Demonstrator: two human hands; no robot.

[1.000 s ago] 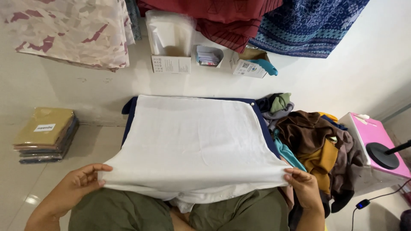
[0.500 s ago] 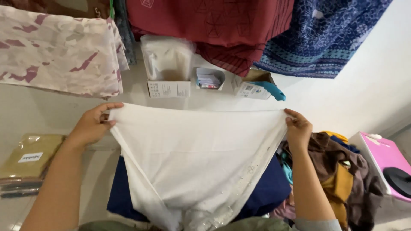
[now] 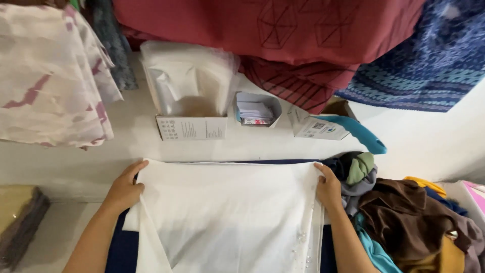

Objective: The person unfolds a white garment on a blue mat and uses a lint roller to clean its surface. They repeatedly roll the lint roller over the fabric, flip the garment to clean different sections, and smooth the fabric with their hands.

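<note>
Two hands press the far corners of a white cloth point(image 3: 227, 212) flat in the head view: the left hand point(image 3: 124, 189) closed on its left corner, the right hand point(image 3: 328, 189) closed on its right corner. The white cloth lies spread over a dark blue cloth point(image 3: 118, 247) on the floor, its far edge near the wall. Just right of the right hand sits a heap of clothes point(image 3: 404, 217) in brown, green and grey. Beyond the cloth stand a box of clear bags point(image 3: 189, 101), a small grey tray point(image 3: 257, 108) and a white carton point(image 3: 313, 126). Red fabric point(image 3: 283, 30) hangs above.
</note>
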